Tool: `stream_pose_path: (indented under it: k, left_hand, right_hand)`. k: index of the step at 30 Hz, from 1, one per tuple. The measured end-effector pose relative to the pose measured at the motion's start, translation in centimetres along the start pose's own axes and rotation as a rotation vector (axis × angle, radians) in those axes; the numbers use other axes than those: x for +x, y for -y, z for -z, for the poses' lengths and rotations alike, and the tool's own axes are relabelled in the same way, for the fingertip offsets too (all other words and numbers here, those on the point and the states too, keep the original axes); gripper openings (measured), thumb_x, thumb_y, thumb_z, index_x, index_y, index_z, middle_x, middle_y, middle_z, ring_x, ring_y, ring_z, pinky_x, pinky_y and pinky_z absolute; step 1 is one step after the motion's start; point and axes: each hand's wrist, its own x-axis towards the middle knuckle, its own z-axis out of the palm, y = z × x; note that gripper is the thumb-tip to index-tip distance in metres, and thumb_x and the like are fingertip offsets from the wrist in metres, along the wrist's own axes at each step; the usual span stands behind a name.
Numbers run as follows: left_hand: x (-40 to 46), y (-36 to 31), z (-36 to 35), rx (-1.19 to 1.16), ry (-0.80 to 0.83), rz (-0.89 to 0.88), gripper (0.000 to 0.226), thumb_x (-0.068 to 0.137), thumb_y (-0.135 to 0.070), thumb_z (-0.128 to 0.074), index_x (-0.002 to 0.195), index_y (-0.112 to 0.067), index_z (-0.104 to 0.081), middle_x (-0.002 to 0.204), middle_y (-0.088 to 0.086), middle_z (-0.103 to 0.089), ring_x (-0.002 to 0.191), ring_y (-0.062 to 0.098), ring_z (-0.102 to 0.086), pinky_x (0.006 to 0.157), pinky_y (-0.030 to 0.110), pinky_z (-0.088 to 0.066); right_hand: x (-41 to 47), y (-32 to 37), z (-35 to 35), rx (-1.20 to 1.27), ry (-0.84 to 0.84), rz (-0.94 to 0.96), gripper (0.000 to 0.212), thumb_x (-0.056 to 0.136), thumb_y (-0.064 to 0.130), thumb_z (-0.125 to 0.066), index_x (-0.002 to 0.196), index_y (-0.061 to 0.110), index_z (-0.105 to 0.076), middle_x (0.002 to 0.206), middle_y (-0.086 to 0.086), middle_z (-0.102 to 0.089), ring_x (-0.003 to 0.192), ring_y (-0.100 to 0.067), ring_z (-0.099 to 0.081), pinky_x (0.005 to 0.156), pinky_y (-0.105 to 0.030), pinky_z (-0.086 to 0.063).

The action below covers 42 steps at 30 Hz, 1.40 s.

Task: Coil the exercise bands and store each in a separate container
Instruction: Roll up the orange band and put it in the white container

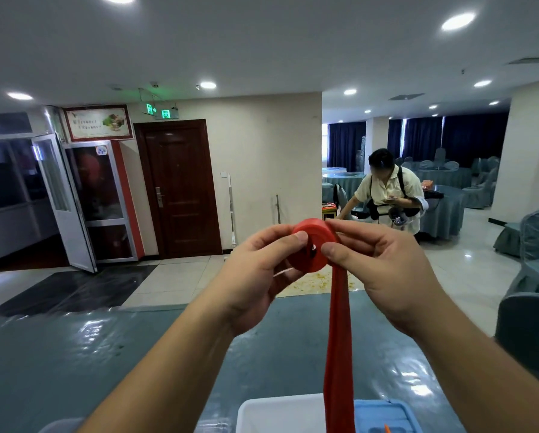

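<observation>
Two hands hold a partly coiled red exercise band (313,245) in the air above a teal-covered table (74,354).

Left hand (255,276) and right hand (383,270) pinch the coil; its loose tail hangs toward a white container (277,415) and a blue container (383,414) at the near edge.

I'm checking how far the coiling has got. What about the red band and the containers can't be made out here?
- Red band, head view: loose tail cut off by the bottom edge.
- Coil: the left hand and right hand cover its sides.
- White container and blue container: cropped at the bottom edge, contents unseen.
</observation>
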Motion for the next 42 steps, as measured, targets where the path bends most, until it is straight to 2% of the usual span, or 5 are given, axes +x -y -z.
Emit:
stream_pose_path:
  k: [5,11,16,23,42]
  left_hand:
    - [0.2,-1.5,0.5,0.263,0.061,-0.041,0.038,0.083,-0.028,-0.080,0.116,-0.010,-0.077,0.110,0.013,-0.078,0.101,0.022,-0.074,0.083,0.026,-0.059]
    - [0.2,0.1,-0.3,0.039,-0.044,-0.028,0.039,0.085,-0.030,-0.078,0.118,-0.009,-0.076,0.111,0.012,-0.077,0.102,0.019,-0.072,0.080,0.028,-0.059]
    - [0.0,-1.4,0.5,0.300,0.067,-0.010,0.039,0.084,-0.025,-0.080,0.119,-0.008,-0.075,0.110,0.012,-0.079,0.105,0.025,-0.076,0.085,0.028,-0.061]
    - [0.1,-0.4,-0.1,0.058,-0.032,-0.026,0.046,0.078,-0.028,-0.078,0.120,-0.008,-0.074,0.113,0.014,-0.077,0.103,0.022,-0.075,0.083,0.030,-0.060]
    - [-0.4,-2.1,0.7,0.256,0.019,0.020,0.042,0.079,-0.025,-0.079,0.117,-0.009,-0.075,0.109,0.013,-0.078,0.102,0.026,-0.076,0.081,0.031,-0.062]
  right_hand:
    - [0.1,0.0,0.1,-0.012,0.085,-0.043,0.046,0.072,0.030,-0.083,0.118,0.024,-0.076,0.103,0.000,-0.083,0.101,-0.018,-0.079,0.091,-0.027,-0.061]
    - [0.1,-0.4,-0.3,0.011,-0.012,0.041,0.041,0.074,0.027,-0.081,0.115,0.024,-0.079,0.105,0.004,-0.082,0.102,-0.014,-0.078,0.088,-0.021,-0.060]
    - [0.3,0.4,0.7,-0.100,0.139,0.033,0.036,0.077,0.027,-0.079,0.112,0.033,-0.081,0.106,0.007,-0.082,0.104,-0.012,-0.077,0.088,-0.022,-0.060]
    - [0.5,-0.2,0.1,-0.024,-0.013,0.103,0.041,0.074,0.026,-0.080,0.115,0.024,-0.078,0.104,0.008,-0.082,0.102,-0.010,-0.077,0.089,-0.019,-0.059]
    - [0.8,0.2,0.8,-0.147,0.125,0.088,0.039,0.076,0.036,-0.083,0.114,0.034,-0.079,0.107,0.009,-0.081,0.103,-0.012,-0.077,0.088,-0.027,-0.062]
